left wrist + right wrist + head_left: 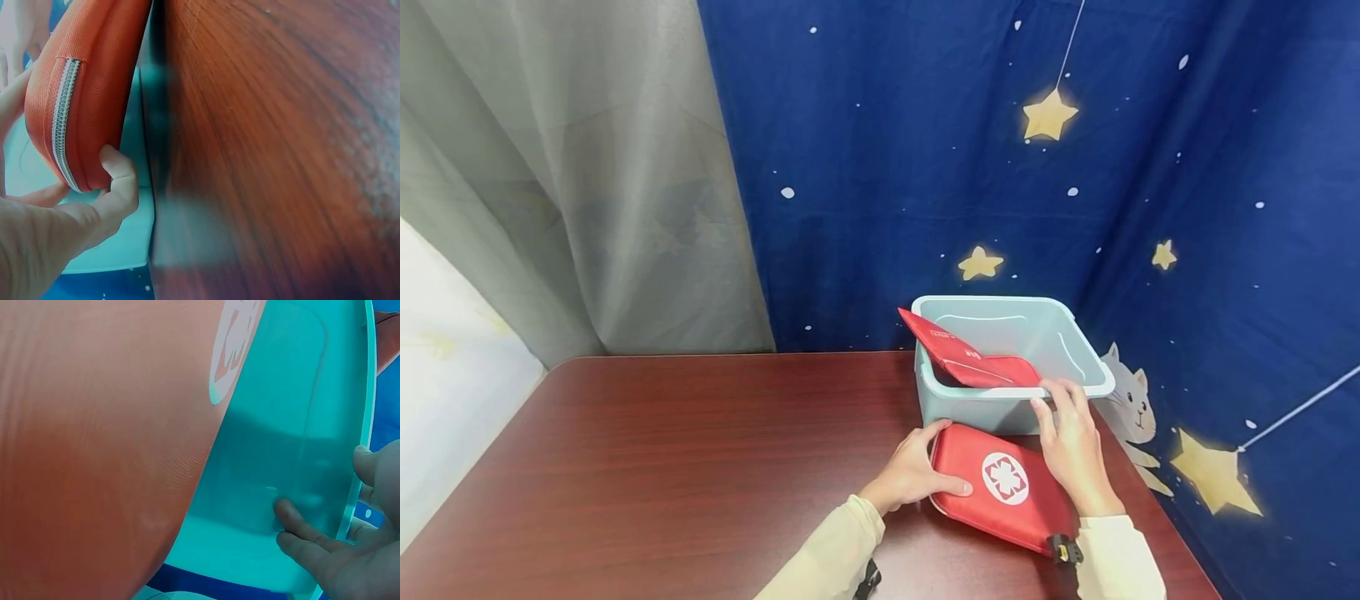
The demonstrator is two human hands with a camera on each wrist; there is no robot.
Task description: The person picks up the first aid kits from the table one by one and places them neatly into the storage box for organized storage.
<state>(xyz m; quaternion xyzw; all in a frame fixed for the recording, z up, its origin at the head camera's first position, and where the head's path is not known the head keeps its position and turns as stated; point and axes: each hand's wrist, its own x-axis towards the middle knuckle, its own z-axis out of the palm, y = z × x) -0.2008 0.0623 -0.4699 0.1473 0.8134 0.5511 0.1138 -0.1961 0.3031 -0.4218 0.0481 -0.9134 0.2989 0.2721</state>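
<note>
A red first-aid case [1030, 492] with a white round emblem is in front of the light-blue plastic bin [977, 412]. My left hand [910, 471] grips the case's left end, its thumb over the emblem side. In the left wrist view, the case's silver zipper [62, 125] runs along its curved edge, beside the thumb. Whether the case rests on the table is unclear. My right hand [1071, 442] holds the bin's front rim near its right corner, with fingers on both sides of the rim. Inside the bin leans a red fabric item [955, 350], one corner jutting over the left rim.
The dark reddish-brown table [662, 467] extends far to the left. Behind it hangs a blue curtain [880, 167] with stars, beside a grey curtain [625, 208]. Its right edge runs close to the bin and my right forearm.
</note>
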